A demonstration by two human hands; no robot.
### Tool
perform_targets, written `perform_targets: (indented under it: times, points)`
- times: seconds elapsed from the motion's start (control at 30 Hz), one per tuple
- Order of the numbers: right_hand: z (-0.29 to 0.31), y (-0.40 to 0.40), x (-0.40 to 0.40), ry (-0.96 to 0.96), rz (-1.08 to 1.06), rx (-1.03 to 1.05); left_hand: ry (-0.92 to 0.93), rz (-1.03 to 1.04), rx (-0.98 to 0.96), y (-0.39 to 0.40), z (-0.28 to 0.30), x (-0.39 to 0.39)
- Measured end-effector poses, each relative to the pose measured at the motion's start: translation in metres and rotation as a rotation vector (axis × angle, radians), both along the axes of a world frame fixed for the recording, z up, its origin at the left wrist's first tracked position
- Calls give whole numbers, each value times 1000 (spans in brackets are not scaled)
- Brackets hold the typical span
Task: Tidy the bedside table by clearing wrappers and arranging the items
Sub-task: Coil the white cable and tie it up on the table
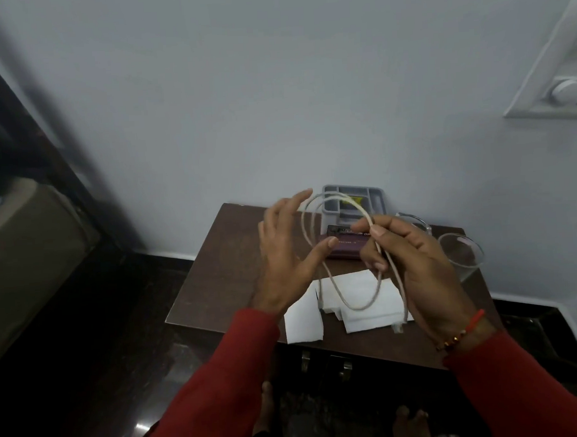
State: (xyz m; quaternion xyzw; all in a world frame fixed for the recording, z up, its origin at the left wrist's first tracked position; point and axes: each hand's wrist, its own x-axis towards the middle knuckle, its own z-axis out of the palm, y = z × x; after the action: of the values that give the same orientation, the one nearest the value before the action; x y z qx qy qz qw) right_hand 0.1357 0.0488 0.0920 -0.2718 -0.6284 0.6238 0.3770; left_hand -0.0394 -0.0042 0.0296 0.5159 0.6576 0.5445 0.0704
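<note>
One bedside table, lower centre of frame. On it: one grey organiser tray at the back, one purple box before it, two clear glasses at right, white paper sheets in front, count unclear. One pale cable, looped above the table. Right hand pinches the loops between thumb and curled fingers; left hand has fingers spread, touching the loop.

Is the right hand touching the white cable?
Touching. The head view shows the right hand pinching the cable between thumb and fingers, the loops hanging below.
</note>
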Motion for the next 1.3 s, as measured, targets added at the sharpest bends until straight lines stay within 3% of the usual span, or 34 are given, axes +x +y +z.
perform_targets:
  times: [0.1,0.17,0.27,0.33,0.53,0.7,0.87,0.93,1.07,1.17,1.23,1.3]
  points:
    - [11,1,5,128,113,-91,113,75,-79,1,-5,1]
    - [16,3,8,194,146,-118,77,57,-71,2,-8,1]
    - [15,7,13,217,82,-123,-282,-63,-108,1,-4,1]
    - [13,13,14,209,-22,-89,-427,-79,-181,0,1,-1]
    - [7,35,17,-18,-355,82,-709,-113,-203,-3,17,-5]
    - [-1,35,18,-119,-241,73,-975,-240,-186,-5,25,-12]
    - [-5,34,16,-242,-295,188,-879,-426,-231,-10,28,-14]
    - [-8,37,17,-358,-373,294,-1007,-554,-231,-14,32,-17]
    - [-15,37,19,-611,-311,401,-1478,-1168,-27,-23,47,-30]
    - [-22,34,18,-802,-114,477,-1603,-1346,207,-31,69,-42]
    - [-25,31,16,-828,14,517,-1527,-1256,350,-32,81,-45]
    - [-22,28,15,-822,127,555,-1324,-910,427,-26,87,-44]
